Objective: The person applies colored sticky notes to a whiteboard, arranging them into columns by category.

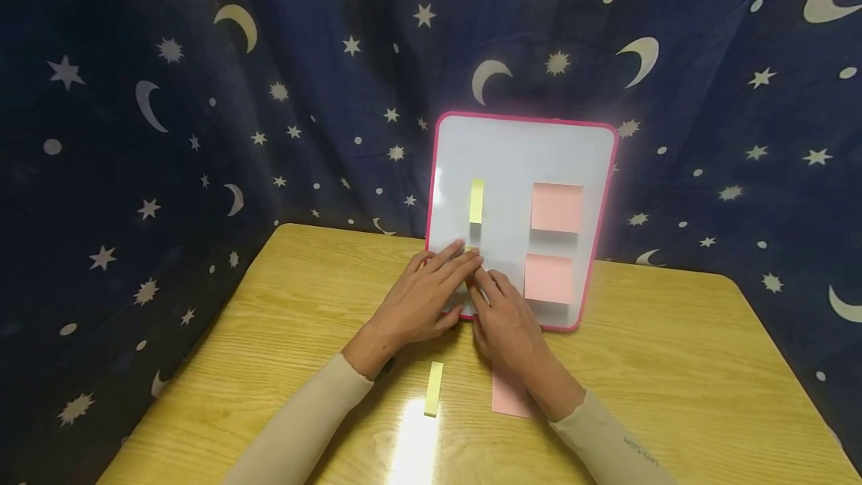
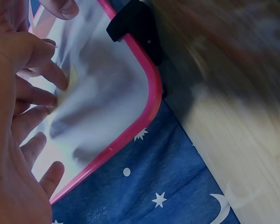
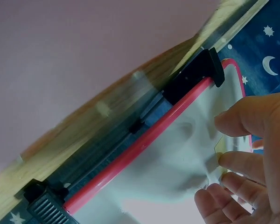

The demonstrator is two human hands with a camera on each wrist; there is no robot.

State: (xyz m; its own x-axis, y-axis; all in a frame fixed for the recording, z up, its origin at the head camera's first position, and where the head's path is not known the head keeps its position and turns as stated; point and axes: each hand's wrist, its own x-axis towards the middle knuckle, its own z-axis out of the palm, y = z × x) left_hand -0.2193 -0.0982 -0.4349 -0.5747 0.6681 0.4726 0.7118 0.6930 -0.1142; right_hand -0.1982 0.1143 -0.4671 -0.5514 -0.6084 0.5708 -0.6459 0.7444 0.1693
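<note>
A whiteboard with a pink frame [image 1: 512, 148] stands tilted on the table. My left hand [image 1: 420, 298] lies against its lower left part, fingers extended. Beside it, my right hand [image 1: 508, 324] touches the same spot with its fingertips. Under the fingers is a narrow yellow sticky note [image 3: 219, 145], mostly hidden; in the right wrist view the thumb stays apart from it. Another yellow strip [image 1: 477, 201] sticks to the board just above. Two pink sticky notes, an upper one [image 1: 557, 207] and a lower one [image 1: 548, 278], are on the board's right side.
On the wooden table [image 1: 323, 275], nearer me, lie a yellow strip pad [image 1: 434, 389] and a pink sheet or pad [image 1: 512, 395], partly under my right forearm. Black clips [image 3: 196, 74] hold the board's bottom edge. A dark blue curtain [image 1: 323, 81] hangs behind.
</note>
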